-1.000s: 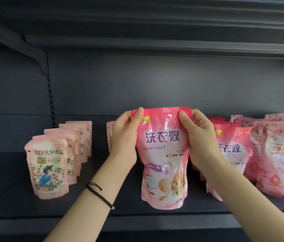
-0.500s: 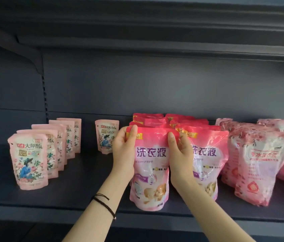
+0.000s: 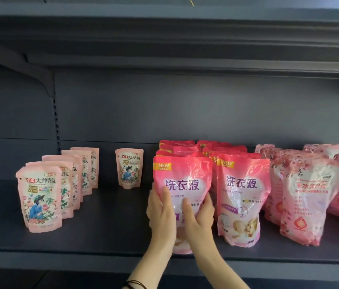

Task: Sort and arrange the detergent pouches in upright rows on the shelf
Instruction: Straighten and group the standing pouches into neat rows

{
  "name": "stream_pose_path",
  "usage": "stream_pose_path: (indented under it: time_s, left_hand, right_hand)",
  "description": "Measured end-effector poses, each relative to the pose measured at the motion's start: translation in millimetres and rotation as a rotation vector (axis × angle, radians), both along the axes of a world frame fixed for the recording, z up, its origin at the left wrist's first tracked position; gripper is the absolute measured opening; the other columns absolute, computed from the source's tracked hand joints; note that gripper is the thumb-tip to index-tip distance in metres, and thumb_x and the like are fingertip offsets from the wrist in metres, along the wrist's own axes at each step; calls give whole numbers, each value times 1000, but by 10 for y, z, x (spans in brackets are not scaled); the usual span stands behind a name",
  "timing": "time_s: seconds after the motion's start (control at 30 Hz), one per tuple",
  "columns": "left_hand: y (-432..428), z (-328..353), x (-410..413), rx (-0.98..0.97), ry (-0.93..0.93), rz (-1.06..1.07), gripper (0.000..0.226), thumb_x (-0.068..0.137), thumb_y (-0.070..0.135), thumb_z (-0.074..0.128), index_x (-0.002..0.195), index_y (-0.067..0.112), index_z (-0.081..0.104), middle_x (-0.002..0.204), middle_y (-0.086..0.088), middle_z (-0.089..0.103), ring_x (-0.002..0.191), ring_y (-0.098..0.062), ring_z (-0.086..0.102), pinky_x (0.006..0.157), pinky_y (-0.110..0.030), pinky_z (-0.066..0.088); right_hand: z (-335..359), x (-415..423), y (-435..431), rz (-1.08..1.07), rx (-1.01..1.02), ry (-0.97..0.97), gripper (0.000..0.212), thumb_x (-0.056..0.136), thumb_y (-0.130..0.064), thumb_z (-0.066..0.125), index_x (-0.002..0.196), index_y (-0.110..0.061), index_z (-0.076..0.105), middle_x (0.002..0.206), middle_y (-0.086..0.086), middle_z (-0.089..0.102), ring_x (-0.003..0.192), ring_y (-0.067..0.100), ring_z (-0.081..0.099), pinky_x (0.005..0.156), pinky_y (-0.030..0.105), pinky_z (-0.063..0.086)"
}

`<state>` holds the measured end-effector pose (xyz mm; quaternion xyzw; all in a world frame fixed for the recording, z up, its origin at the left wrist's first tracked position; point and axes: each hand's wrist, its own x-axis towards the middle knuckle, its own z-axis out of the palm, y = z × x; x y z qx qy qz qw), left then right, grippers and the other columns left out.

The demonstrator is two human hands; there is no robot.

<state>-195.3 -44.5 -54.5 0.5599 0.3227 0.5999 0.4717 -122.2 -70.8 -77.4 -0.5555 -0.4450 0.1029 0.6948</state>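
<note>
The left hand [image 3: 161, 213] and right hand [image 3: 198, 217] gripped the glossy pink plastic detergent pouch [image 3: 183, 178] low on its sides, thumbs on its front. It stood upright at the front of a row on the dark grey metal shelf [image 3: 102, 232]. Placing seemed nearly finished; the next move would need a gentle release without toppling it.

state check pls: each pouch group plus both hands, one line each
Front pink pouch: upright near the front edge of the shelf, held on both sides.
Left hand: grips that pouch's left side.
Right hand: grips its right side.
Neighbouring pink pouch: upright, untouched.
Small floral pouches: upright, in one row.
Lone floral pouch: upright, apart from that row.
Translucent red pouches: leaning, untidy.
</note>
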Motion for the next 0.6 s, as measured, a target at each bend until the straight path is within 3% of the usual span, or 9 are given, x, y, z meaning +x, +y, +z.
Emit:
stream_pose_path:
  time_s: [0.1,0.2,0.43,0.6]
  left_hand:
    - [11,22,31,-30,-112,-139,32,84,63,32,113,54,43,114,7,66,98,-11,68,85,-41,58]
    - [92,0,36,-35,-91,-140,45,80,66,31,118,47,46,107,8,68,90,-6,70,77,-35,60]
    - [251,-19,30,-59,-76,-145,46,78,69,31,113,47,48,92,16,72,84,-3,70,64,-21,56]
    - [305,-19,-50,-38,-30,-142,41,77,67,42,114,48,48,96,15,72,86,-6,71,69,-26,57]
  right_hand:
    - [-34,-45,68,-25,5,-3,47,90,-33,59,132,-27,39,129,-1,49,121,17,45,107,45,37]
    - [-18,-40,128,-32,1,13,52,91,-27,61,136,-25,36,129,-3,44,124,16,40,109,44,33]
    - [2,-30,223,-29,-46,-6,57,91,-28,60,140,-16,34,134,5,39,125,17,35,108,45,32]
    - [28,22,187,36,-42,52,68,88,-26,65,143,-15,28,137,5,36,131,18,32,111,42,31]
